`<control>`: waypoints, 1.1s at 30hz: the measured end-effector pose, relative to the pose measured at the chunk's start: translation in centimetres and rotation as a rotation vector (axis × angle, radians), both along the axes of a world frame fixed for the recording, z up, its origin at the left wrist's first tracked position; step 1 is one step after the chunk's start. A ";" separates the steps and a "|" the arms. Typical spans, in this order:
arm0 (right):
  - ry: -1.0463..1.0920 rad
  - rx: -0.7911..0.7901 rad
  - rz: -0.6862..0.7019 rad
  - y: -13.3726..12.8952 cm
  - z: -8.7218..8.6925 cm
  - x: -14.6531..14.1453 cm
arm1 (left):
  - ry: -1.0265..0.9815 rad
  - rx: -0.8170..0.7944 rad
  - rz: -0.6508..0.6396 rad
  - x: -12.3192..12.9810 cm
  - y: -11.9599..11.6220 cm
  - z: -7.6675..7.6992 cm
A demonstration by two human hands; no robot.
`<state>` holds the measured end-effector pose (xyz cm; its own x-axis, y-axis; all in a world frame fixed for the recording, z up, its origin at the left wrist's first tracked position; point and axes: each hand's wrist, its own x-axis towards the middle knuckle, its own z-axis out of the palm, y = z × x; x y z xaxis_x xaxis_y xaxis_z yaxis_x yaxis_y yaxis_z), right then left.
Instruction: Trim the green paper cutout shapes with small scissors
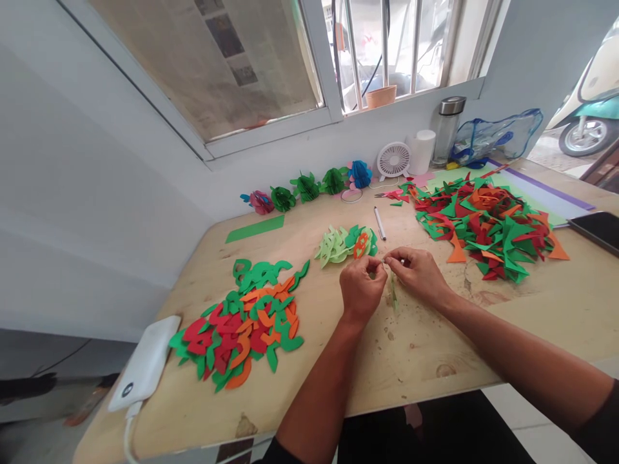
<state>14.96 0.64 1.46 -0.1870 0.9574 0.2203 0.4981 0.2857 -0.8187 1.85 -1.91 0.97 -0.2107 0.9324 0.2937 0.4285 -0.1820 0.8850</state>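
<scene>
Both hands meet over the middle of the wooden table. My left hand [363, 287] is closed in a pinch, and my right hand [416, 269] pinches close beside it. Whatever is between the fingertips is too small to make out. Just below them a thin light-green piece [393, 293] shows, blurred. Beyond my left hand lie light-green paper cutouts [333, 247], with an orange cutout [360, 245] and darker green ones at their right side. A white pen [380, 223] rests behind the hands.
Green, red and orange cutouts [242, 322] lie at left, near a white power bank [145, 363]. Paper scraps [488, 225] are heaped at right beside a phone [598, 231]. Folded paper shapes [307, 186], a small fan [393, 160] and a glass bottle [445, 132] line the wall.
</scene>
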 end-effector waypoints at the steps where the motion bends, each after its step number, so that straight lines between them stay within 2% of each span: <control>1: -0.005 -0.002 0.000 0.0 0.0 0.0 | 0.002 0.000 -0.005 0.0 0.0 0.1; 5: 0.023 -0.015 -0.023 0.2 -0.1 0.2 | -0.025 0.000 -0.020 0.0 -0.1 0.5; 8: 0.122 -0.048 -0.042 0.5 0.0 0.3 | -0.135 -0.032 -0.028 -0.1 0.1 0.8; 13: 0.353 -0.219 0.059 0.6 0.8 0.3 | -0.404 -0.151 -0.065 -0.2 0.4 1.0; 17: 0.425 -0.337 0.088 0.3 1.4 0.1 | -0.526 -0.210 -0.065 -0.2 0.4 1.2; 23: 0.477 -0.381 0.121 0.1 1.7 0.0 | -0.571 -0.268 -0.087 -0.3 0.4 1.5; 33: 0.477 -0.387 0.107 -0.1 1.9 0.1 | -0.548 -0.277 -0.132 -0.3 0.5 0.8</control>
